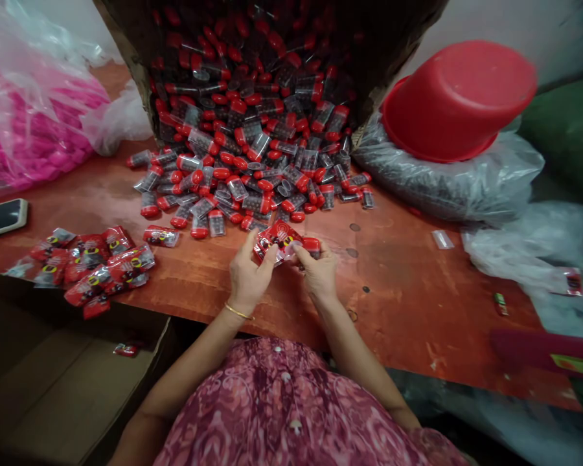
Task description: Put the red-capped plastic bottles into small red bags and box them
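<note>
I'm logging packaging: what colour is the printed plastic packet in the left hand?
The packet is mainly red, with black and yellow print; head view.

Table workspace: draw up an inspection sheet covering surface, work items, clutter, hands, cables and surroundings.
Surface: red-brown table, scuffed, with dark round marks.
Work items: red-ended clear tubes heaped towards the back; filled red packets piled at left.
Clutter: phone at the left edge; small clear sleeve lying at right.
Hands: left hand holds a printed red wrapper; right hand holds a red-ended tube beside it.
Cables: nothing seen.
Surroundings: upturned red tub, tilted on a clear bag; bag of pink pieces; open carton below left.
</note>
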Action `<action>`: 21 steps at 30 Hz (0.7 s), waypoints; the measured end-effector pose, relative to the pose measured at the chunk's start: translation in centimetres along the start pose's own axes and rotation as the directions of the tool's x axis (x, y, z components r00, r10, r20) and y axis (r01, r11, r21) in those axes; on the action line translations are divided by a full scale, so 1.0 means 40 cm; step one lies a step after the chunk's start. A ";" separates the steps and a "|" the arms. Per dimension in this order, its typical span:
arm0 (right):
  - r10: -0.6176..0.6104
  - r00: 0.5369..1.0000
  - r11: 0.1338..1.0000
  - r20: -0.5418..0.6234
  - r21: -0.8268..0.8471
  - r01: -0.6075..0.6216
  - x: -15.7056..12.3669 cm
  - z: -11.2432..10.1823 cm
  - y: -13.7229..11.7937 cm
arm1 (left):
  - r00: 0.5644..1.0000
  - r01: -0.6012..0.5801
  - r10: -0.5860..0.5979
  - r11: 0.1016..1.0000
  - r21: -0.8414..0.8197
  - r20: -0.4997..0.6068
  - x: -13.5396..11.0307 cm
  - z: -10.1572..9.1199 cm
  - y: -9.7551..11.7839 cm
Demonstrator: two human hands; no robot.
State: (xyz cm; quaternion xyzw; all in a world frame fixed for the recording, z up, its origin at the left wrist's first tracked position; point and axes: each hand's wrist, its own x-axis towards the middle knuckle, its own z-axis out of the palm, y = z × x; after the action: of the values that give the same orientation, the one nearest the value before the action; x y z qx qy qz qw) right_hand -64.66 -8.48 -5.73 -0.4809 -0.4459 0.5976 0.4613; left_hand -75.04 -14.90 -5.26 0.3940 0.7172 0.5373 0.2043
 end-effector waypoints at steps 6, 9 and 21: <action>0.121 0.969 0.991 0.214 0.029 -0.130 -0.019 -0.016 -0.007 | 0.915 0.396 -0.309 0.807 -0.438 0.258 0.021 0.009 0.009; 0.205 0.941 0.978 0.268 -0.015 -0.209 -0.023 -0.032 -0.003 | 0.932 0.362 -0.316 0.794 -0.487 0.179 0.024 0.011 0.009; 0.239 0.884 0.938 0.402 0.140 -0.318 -0.040 -0.086 0.008 | 0.891 0.453 -0.385 0.722 -0.524 0.241 0.025 0.020 0.006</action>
State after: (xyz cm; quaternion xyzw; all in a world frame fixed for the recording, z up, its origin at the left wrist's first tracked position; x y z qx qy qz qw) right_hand -61.11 -9.80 -6.25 -0.3663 -0.3895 0.7814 0.3218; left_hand -75.02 -13.60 -5.17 0.1730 0.5820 0.6415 0.4688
